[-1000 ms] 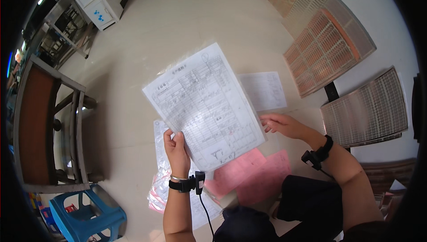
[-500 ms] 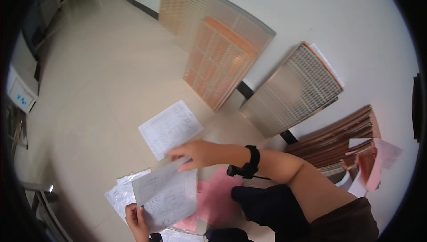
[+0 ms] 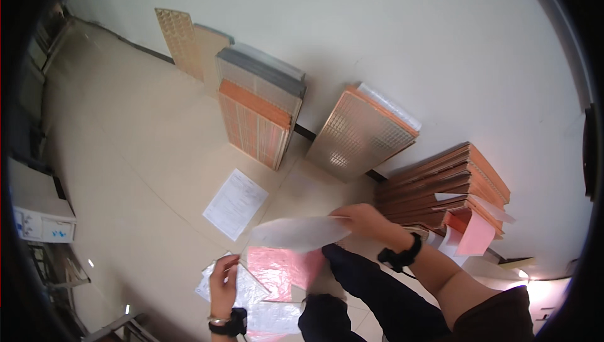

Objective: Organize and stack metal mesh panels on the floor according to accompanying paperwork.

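Note:
My right hand (image 3: 367, 226) grips the right end of a white sheet of paper (image 3: 296, 232), which is tilted and seen nearly edge-on above the floor. My left hand (image 3: 223, 285) is apart from that sheet, its fingers loosely bent with nothing visible in them. It hovers over white papers in clear plastic sleeves (image 3: 255, 291). Beside these, pink sheets in shiny plastic (image 3: 272, 265) lie between my left hand and my legs. A single printed white sheet (image 3: 235, 204) lies flat on the floor farther out.
Stacks of orange-edged perforated panels (image 3: 255, 125) lean on the wall, with a metallic grid panel (image 3: 358, 134) to their right. A thick pile of brown boards (image 3: 440, 185) stands nearer, with pink paper (image 3: 476, 235) hanging from it. A white cabinet (image 3: 43, 219) is at the left.
My left hand has let go of the white sheet. My right hand has taken it and moved right, turning it from face-up to nearly edge-on. The view has shifted.

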The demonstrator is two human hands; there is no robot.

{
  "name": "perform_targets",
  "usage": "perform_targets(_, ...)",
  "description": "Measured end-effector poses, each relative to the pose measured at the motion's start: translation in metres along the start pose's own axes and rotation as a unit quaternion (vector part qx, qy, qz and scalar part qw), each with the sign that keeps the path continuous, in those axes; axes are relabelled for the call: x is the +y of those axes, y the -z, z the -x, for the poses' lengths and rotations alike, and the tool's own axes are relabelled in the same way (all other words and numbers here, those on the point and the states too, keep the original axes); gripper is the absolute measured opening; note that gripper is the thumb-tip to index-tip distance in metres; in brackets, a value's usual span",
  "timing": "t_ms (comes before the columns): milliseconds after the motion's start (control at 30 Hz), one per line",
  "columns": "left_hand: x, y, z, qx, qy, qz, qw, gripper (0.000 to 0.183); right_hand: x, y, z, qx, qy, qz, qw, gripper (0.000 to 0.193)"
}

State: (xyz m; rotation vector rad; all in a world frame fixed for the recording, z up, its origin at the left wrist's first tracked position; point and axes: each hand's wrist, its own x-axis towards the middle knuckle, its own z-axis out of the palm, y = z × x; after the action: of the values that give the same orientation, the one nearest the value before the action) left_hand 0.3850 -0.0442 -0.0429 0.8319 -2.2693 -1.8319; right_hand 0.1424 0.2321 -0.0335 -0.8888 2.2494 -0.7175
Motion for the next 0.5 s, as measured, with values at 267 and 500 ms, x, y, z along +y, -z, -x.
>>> perform_targets(267, 0.111, -0.124, -0.094, -0.221, 0.004, 0.031, 0.975, 0.02, 0.035, 0.126, 0.123, 0.297, -0.15, -0.097, 0.938, 0.021)
perform_targets(500, 0.134, -0.251, -0.211, -0.188, -0.006, 0.034, 0.982, 0.028, 0.046, 0.23, 0.176, 0.357, -0.284, -0.1, 0.884, 0.024)
